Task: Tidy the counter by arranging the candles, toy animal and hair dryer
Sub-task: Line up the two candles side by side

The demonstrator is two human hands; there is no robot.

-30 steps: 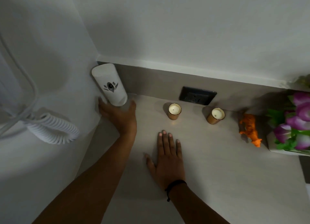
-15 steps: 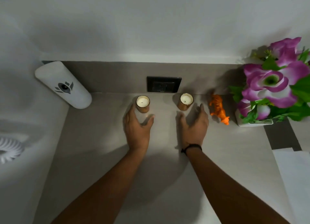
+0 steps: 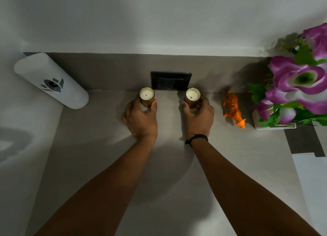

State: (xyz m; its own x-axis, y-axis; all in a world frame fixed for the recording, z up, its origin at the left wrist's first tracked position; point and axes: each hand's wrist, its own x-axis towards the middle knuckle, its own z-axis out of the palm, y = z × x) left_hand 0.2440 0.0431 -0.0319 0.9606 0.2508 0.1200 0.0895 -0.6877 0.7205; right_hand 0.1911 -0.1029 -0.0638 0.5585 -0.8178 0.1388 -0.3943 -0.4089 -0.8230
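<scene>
Two small candles in amber-brown holders stand near the back wall of the grey counter (image 3: 99,165). My left hand (image 3: 140,118) wraps around the left candle (image 3: 146,95). My right hand (image 3: 199,118), with a black band at the wrist, wraps around the right candle (image 3: 192,95). An orange toy tiger (image 3: 233,109) stands to the right of my right hand, apart from it. The hair dryer is out of view.
A white cylinder with a dark emblem (image 3: 51,81) stands in the back left corner. A black wall socket (image 3: 171,81) sits behind the candles. A white pot of purple flowers (image 3: 299,87) is at the right, beside the tiger.
My left hand left the white cylinder and both hands moved forward across the counter to close around the two candles. The view has swung to the right.
</scene>
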